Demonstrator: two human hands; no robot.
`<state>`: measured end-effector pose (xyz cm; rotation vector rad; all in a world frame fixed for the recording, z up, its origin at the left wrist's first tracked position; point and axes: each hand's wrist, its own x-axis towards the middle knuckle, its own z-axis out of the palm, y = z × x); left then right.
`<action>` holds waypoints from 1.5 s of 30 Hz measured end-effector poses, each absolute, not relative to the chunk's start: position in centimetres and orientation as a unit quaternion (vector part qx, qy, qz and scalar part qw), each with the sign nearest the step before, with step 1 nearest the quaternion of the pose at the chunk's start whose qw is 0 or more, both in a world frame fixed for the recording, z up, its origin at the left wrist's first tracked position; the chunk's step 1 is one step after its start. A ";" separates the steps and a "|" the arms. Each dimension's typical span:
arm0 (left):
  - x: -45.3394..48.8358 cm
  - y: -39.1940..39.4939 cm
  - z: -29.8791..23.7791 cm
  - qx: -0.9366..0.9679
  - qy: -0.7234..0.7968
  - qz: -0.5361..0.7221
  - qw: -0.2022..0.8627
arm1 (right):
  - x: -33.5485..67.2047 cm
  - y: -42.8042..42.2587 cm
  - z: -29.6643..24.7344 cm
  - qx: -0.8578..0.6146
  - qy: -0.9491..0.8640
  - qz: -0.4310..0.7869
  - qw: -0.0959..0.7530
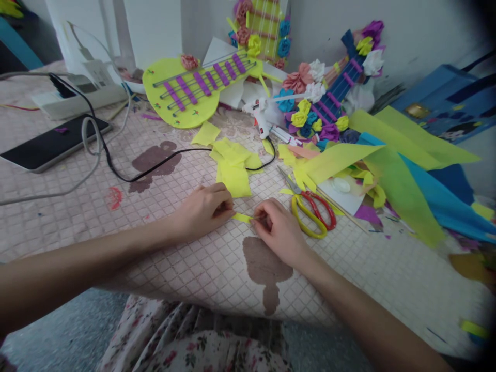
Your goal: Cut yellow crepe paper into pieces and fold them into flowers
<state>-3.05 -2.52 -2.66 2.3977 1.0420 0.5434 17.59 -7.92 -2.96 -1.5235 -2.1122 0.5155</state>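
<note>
My left hand [205,209] and my right hand [279,230] rest on the checked tablecloth [194,268], fingers pinched on the two ends of a small yellow paper strip [242,217] stretched between them. Just beyond the left hand lies a pile of yellow paper scraps [234,168]. Scissors with red and yellow handles [312,209] lie right of my right hand.
A yellow craft guitar [194,90], a blue craft guitar with paper flowers [329,98], a white glue gun [260,121] with black cord, a phone [50,142], a power strip [77,95], and green and blue paper sheets [406,170] crowd the far side.
</note>
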 end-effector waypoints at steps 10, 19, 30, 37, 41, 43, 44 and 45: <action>-3.5 -2.6 -2.7 0.873 0.348 0.206 0.272 | 17.8 -8.3 -2.7 -0.524 -0.786 0.224 0.240; -3.3 -2.7 -2.6 0.869 0.369 0.201 0.260 | 17.3 -8.2 -2.8 -0.555 -0.777 0.189 0.229; -3.2 -2.4 -2.6 0.870 0.384 0.197 0.237 | 17.4 -8.1 -3.1 -0.562 -0.776 0.177 0.226; -3.4 -2.3 -2.6 0.872 0.376 0.192 0.248 | 17.3 -8.0 -3.0 -0.559 -0.778 0.180 0.222; -3.5 -2.3 -2.6 0.867 0.379 0.196 0.259 | 17.3 -8.0 -2.8 -0.572 -0.770 0.182 0.218; -3.5 -2.3 -2.5 0.864 0.379 0.197 0.265 | 17.3 -7.9 -2.8 -0.573 -0.769 0.188 0.212; -3.5 -2.3 -2.5 0.864 0.377 0.199 0.268 | 17.3 -7.9 -2.8 -0.572 -0.770 0.193 0.207; -3.6 -2.3 -2.6 0.864 0.372 0.203 0.270 | 17.3 -7.9 -2.8 -0.570 -0.771 0.197 0.203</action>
